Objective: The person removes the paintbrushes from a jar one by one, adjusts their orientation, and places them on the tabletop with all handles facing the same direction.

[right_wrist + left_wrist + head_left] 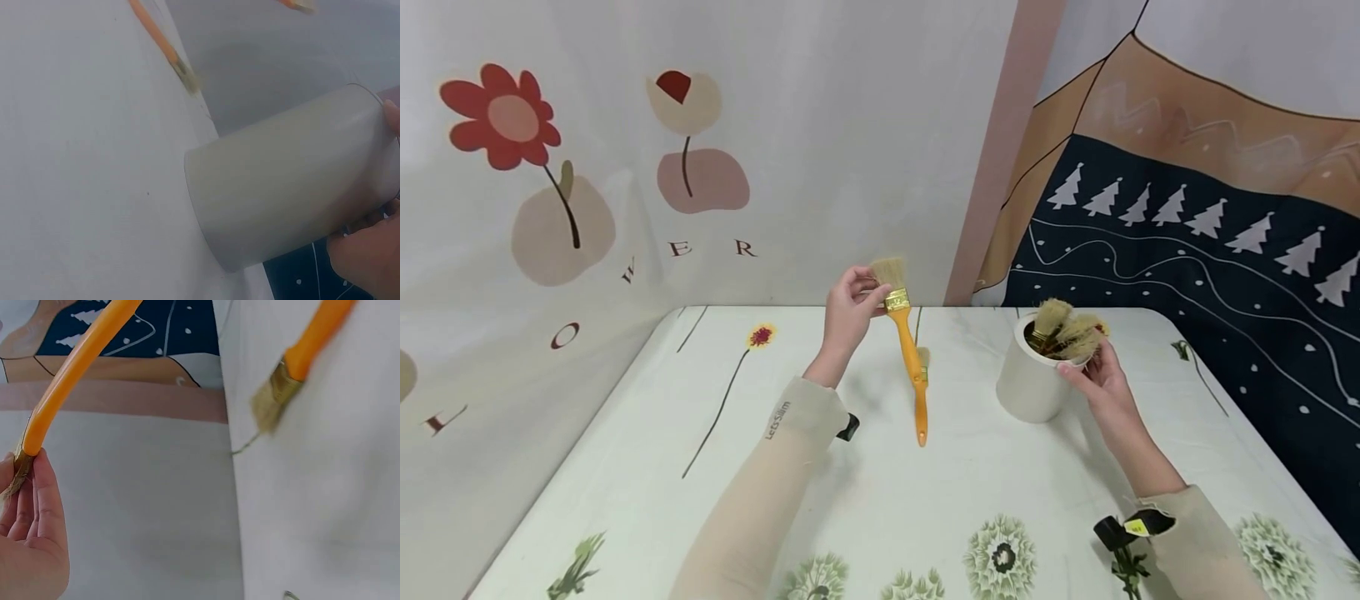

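My left hand [847, 312] pinches a paintbrush [904, 333] at its brass ferrule, bristles up and orange handle slanting down. Beneath it on the table lies a second orange-handled paintbrush [921, 417], partly covered by the held one in the head view. The left wrist view shows this lying brush [272, 403] with its pale bristles and metal band. At the right, my right hand [1107, 387] grips a white cylindrical container [1024, 387] near its rim, thumb on the near side. Several brushes [1052, 317] stand in it bristles up; their handles are hidden inside.
A white cloth with printed flowers covers the table [745, 517]. Behind it hangs a pale curtain [850, 125] with flower prints and letters. To the right is a dark blue cloth [1225, 275] with white trees.
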### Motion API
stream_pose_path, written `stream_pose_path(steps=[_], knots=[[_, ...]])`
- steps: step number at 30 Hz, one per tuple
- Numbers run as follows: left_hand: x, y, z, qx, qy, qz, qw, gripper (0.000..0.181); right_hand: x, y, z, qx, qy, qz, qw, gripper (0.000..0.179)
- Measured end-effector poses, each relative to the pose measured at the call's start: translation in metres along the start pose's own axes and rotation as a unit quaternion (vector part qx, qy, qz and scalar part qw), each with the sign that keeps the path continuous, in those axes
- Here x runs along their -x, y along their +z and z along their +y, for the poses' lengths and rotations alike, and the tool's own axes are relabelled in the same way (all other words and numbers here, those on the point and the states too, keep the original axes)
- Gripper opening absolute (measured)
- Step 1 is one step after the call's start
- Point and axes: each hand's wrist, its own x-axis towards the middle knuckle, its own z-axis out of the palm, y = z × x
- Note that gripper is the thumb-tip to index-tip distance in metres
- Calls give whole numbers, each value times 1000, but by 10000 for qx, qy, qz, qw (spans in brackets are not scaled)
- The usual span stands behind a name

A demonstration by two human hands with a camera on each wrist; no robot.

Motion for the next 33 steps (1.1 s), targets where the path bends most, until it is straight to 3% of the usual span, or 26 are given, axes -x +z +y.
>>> stream_pose_path(steps=[6, 13, 21, 33], knots=[[1, -6, -14, -65, -388, 35, 9992, 32, -1, 0, 1, 29, -33, 16, 10000, 86], [5, -11, -35, -451, -775, -27, 9960, 32, -1, -1, 0, 155, 239, 2, 9996, 90], [6, -10, -55, -884, -1134, -202, 9894, 28, 0, 0, 1, 62, -4, -34, 10000, 86], [14, -4, -70, -1394, -1986, -818, 9667, 36, 0, 0, 2, 36, 0, -1, 10000, 86]])
